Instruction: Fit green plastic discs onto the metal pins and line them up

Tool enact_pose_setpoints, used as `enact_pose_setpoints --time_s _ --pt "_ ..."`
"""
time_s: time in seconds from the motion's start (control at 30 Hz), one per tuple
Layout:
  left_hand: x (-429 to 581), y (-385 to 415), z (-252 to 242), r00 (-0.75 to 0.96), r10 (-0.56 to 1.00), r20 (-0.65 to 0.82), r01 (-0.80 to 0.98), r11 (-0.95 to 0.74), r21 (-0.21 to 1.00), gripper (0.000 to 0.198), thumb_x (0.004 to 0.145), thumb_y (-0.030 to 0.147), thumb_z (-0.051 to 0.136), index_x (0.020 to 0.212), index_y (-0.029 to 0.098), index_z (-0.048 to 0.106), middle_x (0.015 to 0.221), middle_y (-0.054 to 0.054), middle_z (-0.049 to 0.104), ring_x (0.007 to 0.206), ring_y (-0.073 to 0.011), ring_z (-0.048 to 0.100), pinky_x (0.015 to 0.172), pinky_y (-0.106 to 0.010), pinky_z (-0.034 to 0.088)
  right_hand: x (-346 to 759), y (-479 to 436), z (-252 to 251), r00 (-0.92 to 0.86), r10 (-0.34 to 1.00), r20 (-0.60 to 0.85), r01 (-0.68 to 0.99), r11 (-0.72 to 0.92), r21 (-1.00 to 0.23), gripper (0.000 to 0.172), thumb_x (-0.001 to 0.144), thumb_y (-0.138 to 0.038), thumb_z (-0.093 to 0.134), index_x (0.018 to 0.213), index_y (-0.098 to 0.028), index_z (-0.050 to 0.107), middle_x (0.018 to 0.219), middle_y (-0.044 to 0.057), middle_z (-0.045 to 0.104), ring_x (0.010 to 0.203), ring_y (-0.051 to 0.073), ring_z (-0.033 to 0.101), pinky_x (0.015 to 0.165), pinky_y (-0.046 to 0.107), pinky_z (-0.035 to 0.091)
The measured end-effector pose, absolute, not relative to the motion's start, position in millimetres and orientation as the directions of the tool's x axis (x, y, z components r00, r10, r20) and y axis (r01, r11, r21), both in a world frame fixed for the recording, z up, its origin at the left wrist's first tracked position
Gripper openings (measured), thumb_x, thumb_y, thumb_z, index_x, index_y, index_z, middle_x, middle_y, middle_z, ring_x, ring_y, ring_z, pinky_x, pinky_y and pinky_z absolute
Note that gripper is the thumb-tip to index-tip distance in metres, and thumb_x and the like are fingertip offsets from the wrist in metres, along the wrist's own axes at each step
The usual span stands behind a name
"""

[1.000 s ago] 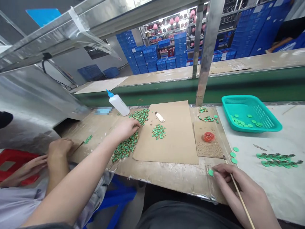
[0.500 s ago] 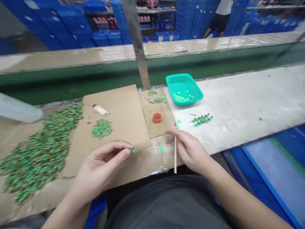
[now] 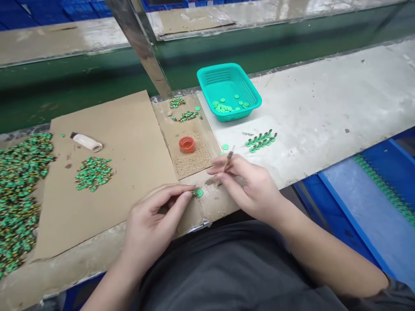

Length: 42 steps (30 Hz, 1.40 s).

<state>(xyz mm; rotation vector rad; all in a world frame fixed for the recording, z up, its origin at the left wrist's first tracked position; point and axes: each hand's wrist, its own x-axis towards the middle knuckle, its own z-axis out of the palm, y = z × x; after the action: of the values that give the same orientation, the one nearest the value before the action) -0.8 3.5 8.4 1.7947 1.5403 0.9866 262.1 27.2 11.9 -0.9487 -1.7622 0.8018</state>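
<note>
My left hand (image 3: 158,211) is closed in a pinch on a small green-and-gold piece (image 3: 193,191), mostly hidden by the fingertips. Right against that piece is a flat green disc (image 3: 199,193); whether they are joined I cannot tell. In my right hand (image 3: 248,183) is a thin brush (image 3: 228,160), its dark end pointing up and away from me. Beyond the hands, a small red cup (image 3: 187,144) of liquid stands on a cardboard piece (image 3: 186,166). Another green disc (image 3: 225,147) lies past my right fingers.
A teal basket (image 3: 256,101) holds several green discs. Assembled pieces on discs (image 3: 261,141) stand in rows at the right. Leftward are a white bottle (image 3: 87,141), a small heap of green pieces (image 3: 93,173) and a large pile (image 3: 19,194). A metal post (image 3: 142,47) rises behind.
My left hand has moved right, bringing its piece to the green disc. My right hand has turned the brush and drawn its fingers together. The view has tilted down and closer to the table.
</note>
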Motion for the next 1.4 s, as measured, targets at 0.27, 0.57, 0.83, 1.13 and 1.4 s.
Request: enact_pose_setpoints --time_s 0.27,0.57,0.83,1.13,1.4 --pt "2.5 4.9 9.4 0.091 0.973 0.210 0.641 -0.219 0.736 0.017 0.109 0.047 0.082 0.107 0.038 0.096 0.110 0.002 0.095 0.088 -0.0187 0.086 0.071 -0.028 0.066 265.4 28.6 2.3 -0.261 0.902 0.343 0.274 0.410 -0.870 0.011 0.125 -0.029 0.065 0.115 -0.025 0.068 0.124 0.009 0.091 0.110 0.023 0.094 0.093 0.033 0.071" --pt "4.3 1.8 8.4 0.156 0.945 0.287 0.664 -0.315 0.678 0.012 0.112 0.039 0.082 0.111 0.038 0.094 0.110 0.003 0.095 0.095 -0.0187 0.089 0.080 -0.030 0.069 270.9 28.9 5.8 -0.307 0.860 0.408 0.348 0.501 -0.793 0.014 0.125 -0.028 0.065 0.113 -0.025 0.072 0.118 0.007 0.092 0.110 0.025 0.092 0.097 0.036 0.071" --pt "5.4 -0.4 6.7 0.228 0.901 0.368 0.684 -0.417 0.599 0.008 0.112 0.033 0.084 0.113 0.037 0.091 0.108 0.003 0.094 0.096 -0.0217 0.088 0.096 -0.040 0.073 274.6 29.0 13.4 -0.356 0.842 0.406 0.384 0.527 -0.758 0.015 0.125 -0.029 0.062 0.115 -0.025 0.073 0.114 0.007 0.091 0.105 0.024 0.091 0.095 0.036 0.070" --pt "6.2 -3.5 4.3 0.285 0.857 0.429 0.719 -0.487 0.496 0.016 0.111 0.023 0.087 0.120 0.036 0.090 0.117 0.005 0.095 0.107 -0.0185 0.089 0.106 -0.035 0.069 278.3 24.5 24.0 -0.386 0.851 0.357 0.509 0.519 -0.686 0.019 0.126 -0.035 0.060 0.123 -0.024 0.076 0.117 0.006 0.088 0.109 0.026 0.088 0.099 0.036 0.068" --pt "10.5 -5.6 2.5 0.280 0.862 0.423 0.730 -0.477 0.489 0.014 0.114 0.031 0.083 0.123 0.035 0.093 0.122 0.002 0.095 0.110 -0.0217 0.090 0.108 -0.039 0.069 279.7 25.3 23.4 -0.415 0.798 0.437 0.473 0.599 -0.646 0.016 0.124 -0.023 0.062 0.127 -0.026 0.078 0.136 -0.001 0.089 0.121 0.018 0.088 0.106 0.028 0.069"
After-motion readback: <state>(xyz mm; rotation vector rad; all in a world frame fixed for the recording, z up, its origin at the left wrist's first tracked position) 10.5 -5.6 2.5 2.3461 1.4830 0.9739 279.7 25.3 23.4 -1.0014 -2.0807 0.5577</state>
